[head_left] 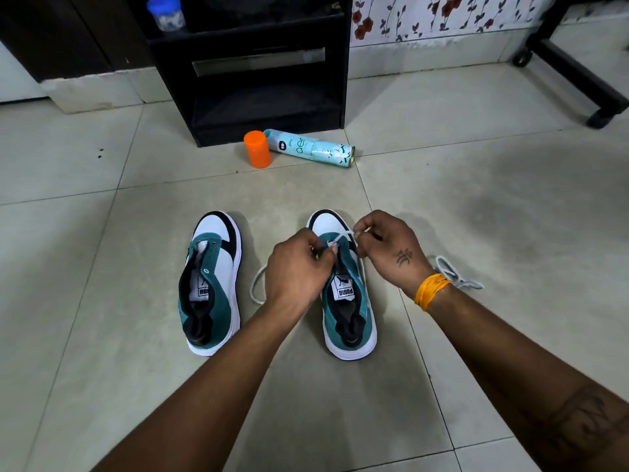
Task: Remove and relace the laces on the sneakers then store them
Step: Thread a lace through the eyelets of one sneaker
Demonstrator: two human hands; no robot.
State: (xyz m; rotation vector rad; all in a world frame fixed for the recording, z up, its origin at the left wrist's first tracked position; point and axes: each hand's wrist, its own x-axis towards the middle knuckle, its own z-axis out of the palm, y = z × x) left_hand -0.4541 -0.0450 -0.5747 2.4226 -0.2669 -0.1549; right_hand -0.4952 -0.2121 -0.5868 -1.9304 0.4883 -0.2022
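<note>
Two teal, white and black sneakers stand side by side on the tiled floor, toes pointing away. The left sneaker [212, 284] has bare eyelets and no lace. Both hands work over the front eyelets of the right sneaker [347, 301]. My left hand [296, 267] pinches the white lace [340, 237] at the tongue. My right hand [388, 247] pinches the same lace near the toe-side eyelets. A loop of that lace trails on the floor left of the shoe. A second loose white lace [456, 274] lies bunched behind my right wrist.
A lying air-freshener can [313, 148] and its orange cap [257, 148] sit on the floor before a black shelf unit [248, 73]. A blue-lidded jar [166, 13] stands on the shelf. A black wheeled frame [578, 73] is at the far right.
</note>
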